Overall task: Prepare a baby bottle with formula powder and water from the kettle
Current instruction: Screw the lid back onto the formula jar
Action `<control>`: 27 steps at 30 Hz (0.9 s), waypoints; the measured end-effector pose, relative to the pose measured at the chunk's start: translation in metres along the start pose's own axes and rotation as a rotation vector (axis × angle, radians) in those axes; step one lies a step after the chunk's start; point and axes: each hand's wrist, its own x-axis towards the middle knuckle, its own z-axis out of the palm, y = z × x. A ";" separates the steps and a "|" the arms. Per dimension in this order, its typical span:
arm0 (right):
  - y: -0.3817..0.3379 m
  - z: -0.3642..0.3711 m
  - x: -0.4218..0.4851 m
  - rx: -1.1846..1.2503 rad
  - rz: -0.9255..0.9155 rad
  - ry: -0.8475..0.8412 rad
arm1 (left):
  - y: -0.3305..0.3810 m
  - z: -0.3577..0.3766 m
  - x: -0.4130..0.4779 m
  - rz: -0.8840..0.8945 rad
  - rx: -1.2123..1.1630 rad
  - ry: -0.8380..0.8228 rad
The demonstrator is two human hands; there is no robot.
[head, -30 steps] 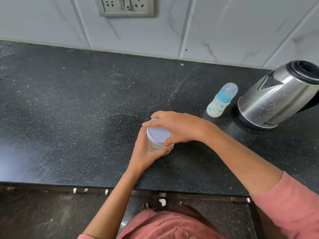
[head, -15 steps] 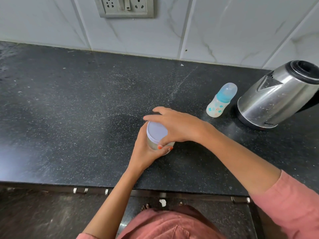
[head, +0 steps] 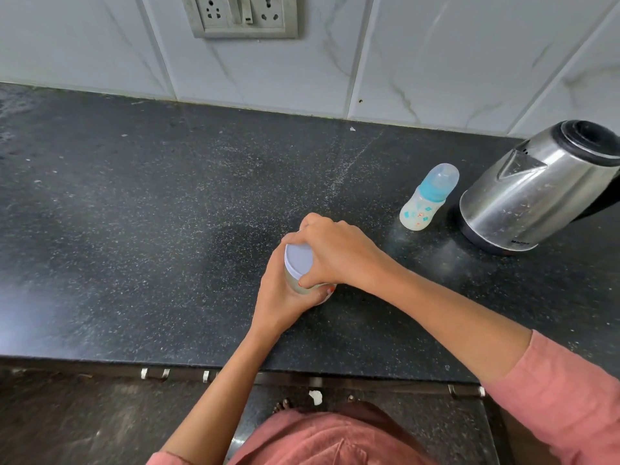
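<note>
**Black stone counter, both hands on the formula jar**

Black speckled countertop [head: 134,229] runs below a white, grey-veined tiled wall [head: 436,62] that carries a switch-and-socket plate [head: 245,15]. Toward the counter's front edge I see the formula jar [head: 295,284] standing upright. The left hand [head: 280,298] is wrapped round its body from the near side. The right hand [head: 339,253] is curled over the pale lid [head: 297,260], fingertips clamped on the rim. The baby bottle [head: 426,199], capped in blue, stands apart to the right of both hands, just beside the steel kettle [head: 536,189].
</note>
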 end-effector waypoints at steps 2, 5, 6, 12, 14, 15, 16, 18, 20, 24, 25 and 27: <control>0.000 0.001 0.000 0.021 0.008 0.016 | -0.001 0.001 -0.001 0.015 -0.022 0.020; -0.001 0.002 0.001 0.052 0.022 0.039 | -0.003 0.002 -0.003 0.020 -0.040 0.041; -0.002 0.002 0.001 0.053 0.026 0.045 | -0.002 0.003 -0.003 0.021 -0.052 0.047; 0.003 0.009 0.005 0.061 -0.010 0.047 | -0.003 0.001 -0.002 0.030 -0.104 0.020; 0.011 0.014 0.003 0.168 -0.029 0.017 | -0.006 -0.001 -0.001 0.027 -0.110 -0.017; 0.016 0.015 0.001 0.254 -0.040 -0.003 | -0.008 -0.002 0.000 0.022 -0.110 -0.034; 0.022 0.016 -0.002 0.349 -0.050 -0.017 | -0.009 -0.004 0.001 0.016 -0.107 -0.052; 0.037 0.020 -0.010 0.529 -0.055 -0.007 | -0.012 -0.008 0.002 0.015 -0.102 -0.098; 0.052 0.029 -0.017 0.742 -0.022 0.020 | -0.018 -0.014 0.006 0.029 -0.081 -0.164; 0.065 0.065 -0.023 0.999 0.063 0.022 | -0.030 -0.030 0.010 0.030 -0.076 -0.285; 0.063 0.075 -0.023 1.026 0.062 0.035 | -0.031 -0.032 0.010 0.021 -0.080 -0.305; 0.057 0.093 -0.021 1.090 0.058 0.090 | -0.030 -0.035 0.010 0.001 -0.081 -0.325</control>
